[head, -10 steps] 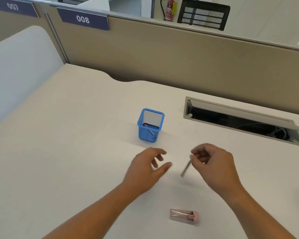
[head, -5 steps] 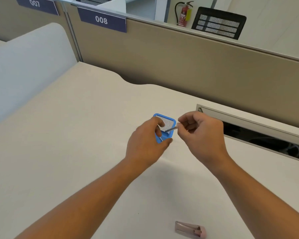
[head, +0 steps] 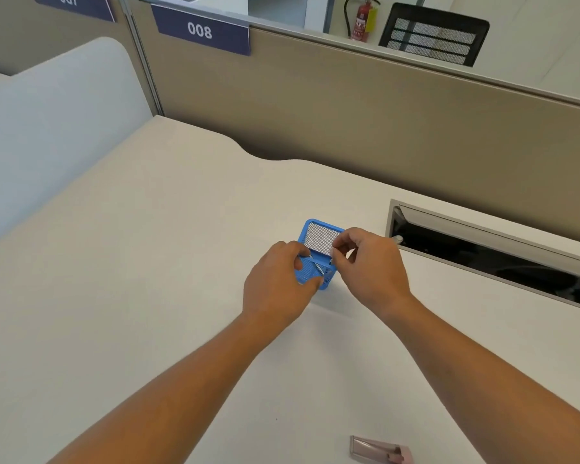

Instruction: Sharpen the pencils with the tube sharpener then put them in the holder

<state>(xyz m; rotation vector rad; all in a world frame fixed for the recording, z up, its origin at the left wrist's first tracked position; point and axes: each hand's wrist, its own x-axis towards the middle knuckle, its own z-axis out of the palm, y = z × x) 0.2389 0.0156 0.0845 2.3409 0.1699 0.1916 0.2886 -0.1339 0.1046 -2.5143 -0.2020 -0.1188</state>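
Centre of frame: blue mesh holder (head: 319, 234) stands upright on the pale worktop (head: 148, 262). Left hand (head: 278, 286) wraps the holder's near side, thumb and fingers grasping its wall, likely to steady it against tipping. Right hand (head: 370, 266) hovers at the holder's right rim, fingertips pinched together; whether a pencil is between them cannot be told. A thin grey pencil (head: 319, 268) shows through the mesh inside the holder, leaning. Judged as the drop-in step, at or just past letting go. Pink tube sharpener (head: 380, 452) lies flat at lower right of frame, well apart from both hands, set aside near the body. No loose pencils visible on the worktop.
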